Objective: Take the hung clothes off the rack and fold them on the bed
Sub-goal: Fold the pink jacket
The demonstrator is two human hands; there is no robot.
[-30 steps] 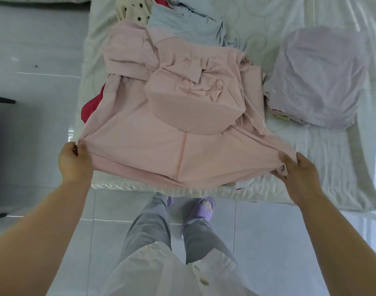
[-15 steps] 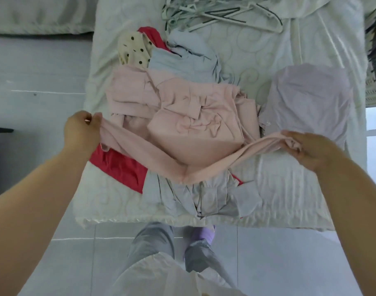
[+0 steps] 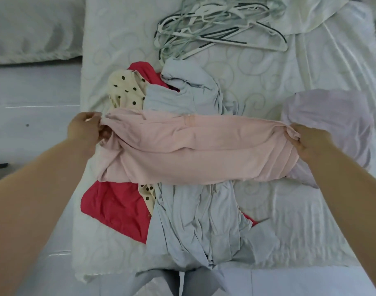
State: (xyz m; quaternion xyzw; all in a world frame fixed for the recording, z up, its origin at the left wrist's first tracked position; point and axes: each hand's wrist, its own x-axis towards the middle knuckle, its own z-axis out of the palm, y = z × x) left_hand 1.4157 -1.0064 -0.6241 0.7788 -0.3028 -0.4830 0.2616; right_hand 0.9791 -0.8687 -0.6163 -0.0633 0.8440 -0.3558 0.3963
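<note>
- Head view: I see the left hand [image 3: 84, 129] with fingers curled, pinching the left end of the pink garment [image 3: 193, 150]; the right hand [image 3: 310, 142] has fingers clamped on its right end
- Pink garment stretched between both sets of fingers, folded over, across the pile on the bed [image 3: 289, 210]
- Nearer me than the fingers: grey-blue garment [image 3: 193, 221], red garment [image 3: 114, 206]
- Just past the right fingers: lilac folded garment [image 3: 332, 120]; far beyond: hangers [image 3: 214, 28]
</note>
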